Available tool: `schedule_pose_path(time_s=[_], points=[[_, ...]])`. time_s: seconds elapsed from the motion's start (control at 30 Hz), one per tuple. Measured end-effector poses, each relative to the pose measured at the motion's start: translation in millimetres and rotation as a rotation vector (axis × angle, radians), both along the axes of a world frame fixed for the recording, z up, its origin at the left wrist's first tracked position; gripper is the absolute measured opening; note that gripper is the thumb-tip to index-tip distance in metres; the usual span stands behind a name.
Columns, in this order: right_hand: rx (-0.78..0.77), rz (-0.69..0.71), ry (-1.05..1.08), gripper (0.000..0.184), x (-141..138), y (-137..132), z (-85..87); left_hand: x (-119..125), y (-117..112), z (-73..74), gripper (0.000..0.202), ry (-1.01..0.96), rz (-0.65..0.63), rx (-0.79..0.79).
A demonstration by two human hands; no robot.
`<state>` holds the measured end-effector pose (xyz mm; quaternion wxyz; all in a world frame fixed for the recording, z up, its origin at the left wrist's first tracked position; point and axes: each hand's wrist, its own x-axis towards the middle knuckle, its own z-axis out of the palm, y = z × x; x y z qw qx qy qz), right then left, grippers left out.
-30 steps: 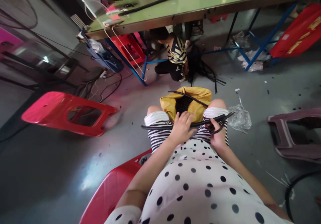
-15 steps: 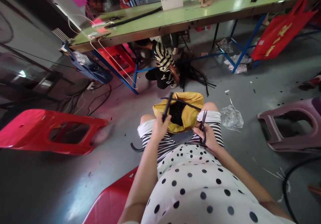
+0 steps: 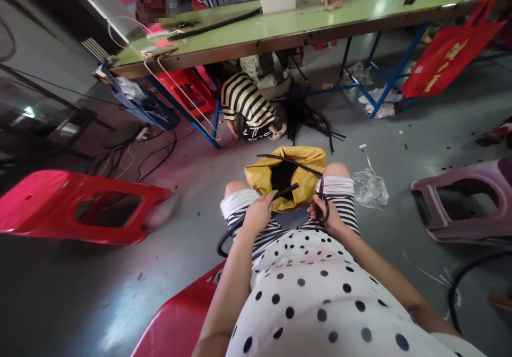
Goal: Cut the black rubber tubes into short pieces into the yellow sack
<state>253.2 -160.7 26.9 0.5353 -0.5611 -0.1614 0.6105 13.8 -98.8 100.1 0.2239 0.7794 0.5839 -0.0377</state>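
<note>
My left hand (image 3: 259,211) is closed around a black rubber-like tube (image 3: 287,190), whose front end points right over the bag's mouth while its tail curves down by my left thigh. My right hand (image 3: 325,213) grips a pair of dark-handled scissors (image 3: 323,203), blades pointing up and away from me. Between my knees stands a yellow bag (image 3: 308,189), its mouth open, with many short black pieces (image 3: 283,175) inside. Another thin black strip (image 3: 290,163) lies across the bag's far rim. The scissors and the tube are apart.
A long green table (image 3: 224,32) on blue legs crosses ahead. Under it a person in a striped shirt (image 3: 248,101) crouches beside a pile of black tubes (image 3: 306,114). A red stool (image 3: 80,205) stands left, a purple stool (image 3: 464,200) right, and a clear plastic bag (image 3: 370,188) on the floor.
My left hand has lowered the tube from upright to nearly level, pointing right over the bag. My right hand has turned the scissors slightly. The crouching person has bent lower and shifted left.
</note>
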Motion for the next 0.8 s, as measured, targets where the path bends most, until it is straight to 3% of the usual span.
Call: schedule_pose_path(time_s=[0.13, 0.27, 0.33, 0.4, 0.47, 0.53, 0.63, 0.73, 0.77, 0.8], points=[[-0.027, -0.032, -0.077, 0.076, 5, -5, 6.2, 12, 6, -5.1, 0.055, 0.013, -0.057, 0.111], [0.072, -0.037, -0.466, 0.071, 2, -10, 13.2, 32, -5, -20.6, 0.058, -0.168, -0.027, 0.022], [0.176, 0.112, -0.693, 0.058, -2, -9, 18.4, 42, -13, -25.4, 0.062, -0.293, -0.028, -0.052], [0.245, 0.356, -0.893, 0.037, -11, -6, 24.6, 50, -19, -27.0, 0.064, -0.419, -0.028, -0.096], [0.245, 0.590, -1.078, 0.017, -24, -2, 31.9, 54, -23, -27.5, 0.056, -0.504, 0.057, -0.120], [0.219, 0.736, -1.204, 0.008, -37, 4, 41.7, 54, -23, -29.2, 0.044, -0.546, 0.202, -0.145], [0.239, 0.917, -1.218, 0.030, -40, 9, 64.4, 47, -20, -33.7, 0.035, -0.586, 0.295, -0.160], [0.319, 1.068, -1.024, 0.048, -3, -3, 93.7, 39, -15, -34.1, 0.033, -0.540, 0.254, -0.147], [0.365, 1.021, -0.920, 0.059, 16, -13, 102.6, 36, -14, -32.5, 0.033, -0.466, 0.254, -0.126], [0.395, 0.887, -0.794, 0.068, 36, -26, 110.1, 32, -13, -30.4, 0.034, -0.367, 0.264, -0.096]])
